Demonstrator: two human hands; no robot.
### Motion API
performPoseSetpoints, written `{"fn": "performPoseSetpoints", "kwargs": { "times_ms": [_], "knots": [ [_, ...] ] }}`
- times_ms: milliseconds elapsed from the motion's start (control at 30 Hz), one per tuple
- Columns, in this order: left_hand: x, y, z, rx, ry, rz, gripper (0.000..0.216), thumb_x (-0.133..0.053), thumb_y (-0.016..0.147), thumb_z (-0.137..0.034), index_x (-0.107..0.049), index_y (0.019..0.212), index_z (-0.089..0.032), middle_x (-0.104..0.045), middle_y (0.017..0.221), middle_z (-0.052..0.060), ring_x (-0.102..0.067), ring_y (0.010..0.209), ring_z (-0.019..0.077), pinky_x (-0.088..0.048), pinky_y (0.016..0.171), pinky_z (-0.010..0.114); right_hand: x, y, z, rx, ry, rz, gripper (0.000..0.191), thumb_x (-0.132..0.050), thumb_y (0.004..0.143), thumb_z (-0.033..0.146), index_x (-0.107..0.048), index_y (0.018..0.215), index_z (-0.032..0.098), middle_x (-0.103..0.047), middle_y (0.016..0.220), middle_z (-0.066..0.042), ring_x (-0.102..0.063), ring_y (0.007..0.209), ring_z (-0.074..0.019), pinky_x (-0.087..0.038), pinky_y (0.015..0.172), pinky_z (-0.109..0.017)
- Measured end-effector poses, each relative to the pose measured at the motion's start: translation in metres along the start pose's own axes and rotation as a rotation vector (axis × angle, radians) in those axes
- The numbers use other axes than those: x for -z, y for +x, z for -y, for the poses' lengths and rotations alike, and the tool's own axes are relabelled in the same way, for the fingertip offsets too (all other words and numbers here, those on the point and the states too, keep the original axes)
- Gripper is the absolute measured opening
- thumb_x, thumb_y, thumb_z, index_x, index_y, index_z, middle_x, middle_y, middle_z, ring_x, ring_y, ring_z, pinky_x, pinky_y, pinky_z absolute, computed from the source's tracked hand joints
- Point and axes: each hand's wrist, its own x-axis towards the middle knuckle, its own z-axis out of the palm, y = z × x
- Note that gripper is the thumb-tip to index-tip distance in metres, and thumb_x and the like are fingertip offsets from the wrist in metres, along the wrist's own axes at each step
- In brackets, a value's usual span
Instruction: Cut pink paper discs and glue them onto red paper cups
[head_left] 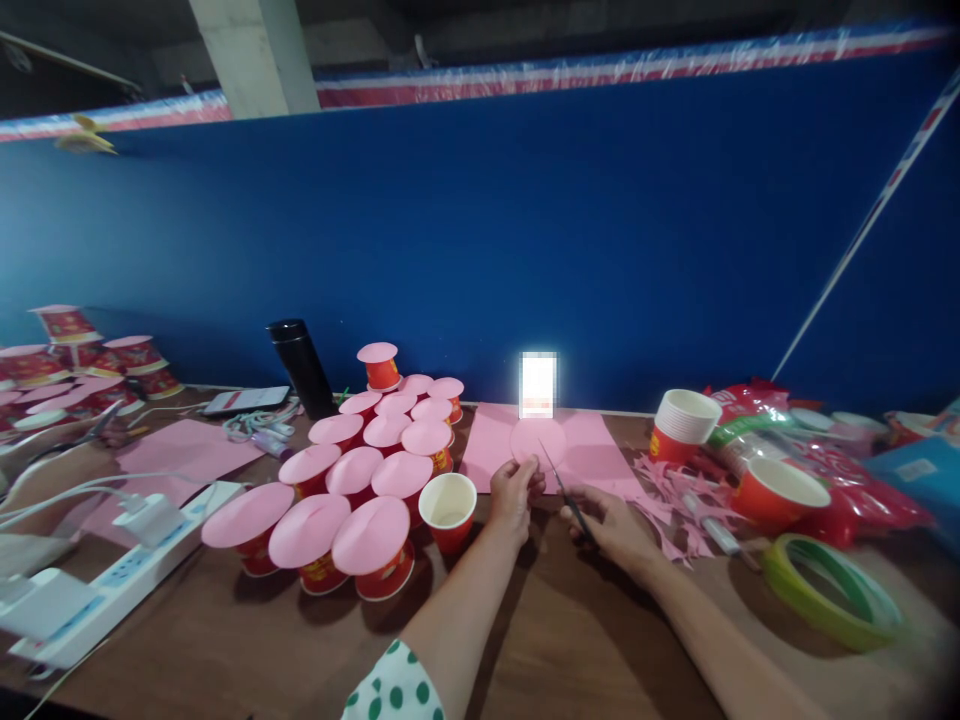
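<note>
My left hand [514, 492] is closed in a pinch on the lower edge of a round pink paper disc [538, 441], held upright above the table. My right hand [611, 525] is wrapped round a pair of scissors [564, 490], whose blades point up toward the disc's right edge. Both hands hover over a pink paper sheet [592, 450] lying on the brown table [570, 640]. Just left of my left hand stands an open red paper cup [448, 511].
Several red cups capped with pink discs [352, 500] cluster at centre left. A black flask [301, 368], a white power strip [112, 570], a stack of cups [681, 425], pink scraps [675, 500], a green tape roll [829, 590] and a bright phone screen [538, 385] surround the hands. A blue wall stands behind.
</note>
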Motion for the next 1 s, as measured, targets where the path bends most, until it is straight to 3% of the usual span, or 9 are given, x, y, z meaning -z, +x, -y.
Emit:
{"fn": "performPoseSetpoints", "kwargs": {
  "times_ms": [1000],
  "knots": [
    [0.0,0.001,0.0,0.011,-0.002,0.0,0.039,-0.086,0.045,-0.032,-0.058,0.064,-0.012,-0.057,0.053,-0.002,-0.055,0.05,0.0075,-0.046,0.049,0.018,-0.001,-0.006,0.013,-0.017,-0.147,-0.043,0.05,-0.064,0.066,0.051,-0.063,0.103,0.017,-0.058,0.057,0.002,-0.05,0.044,-0.0103,-0.037,0.04,-0.02]
  ]
}}
